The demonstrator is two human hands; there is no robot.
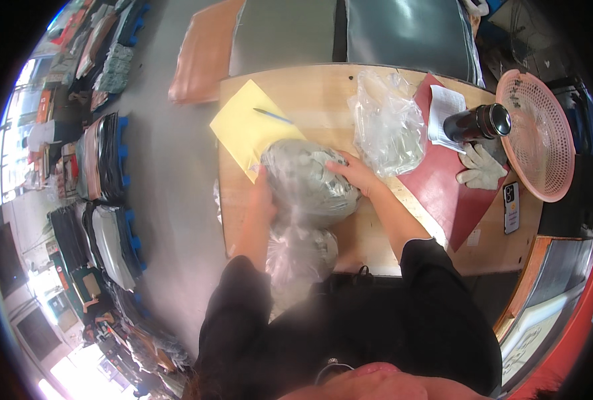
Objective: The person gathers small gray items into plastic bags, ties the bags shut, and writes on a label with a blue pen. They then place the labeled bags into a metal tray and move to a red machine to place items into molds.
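Note:
A bulging clear plastic bag [306, 183] with grey pieces inside rests at the near left of the wooden table [336, 90]. My left hand [263, 193] presses its left side, the fingers partly blurred. Over its upper right lies my right hand [353, 171], fingers curved onto the plastic. Nearer my body, another crumpled clear plastic bag [301, 257] touches or adjoins the first; I cannot tell whether they are joined. Beyond the held bag lies a yellow sheet [240, 127] with a pen [273, 116] on it.
Right of my hands lie a clear plastic bag [390, 127] and a dark red sheet [443, 193]. A black flask [470, 124], white paper [446, 110], glove [481, 167], phone [511, 208] and pink basket [536, 133] are farther right. Stacked sheets [283, 37] border the far edge.

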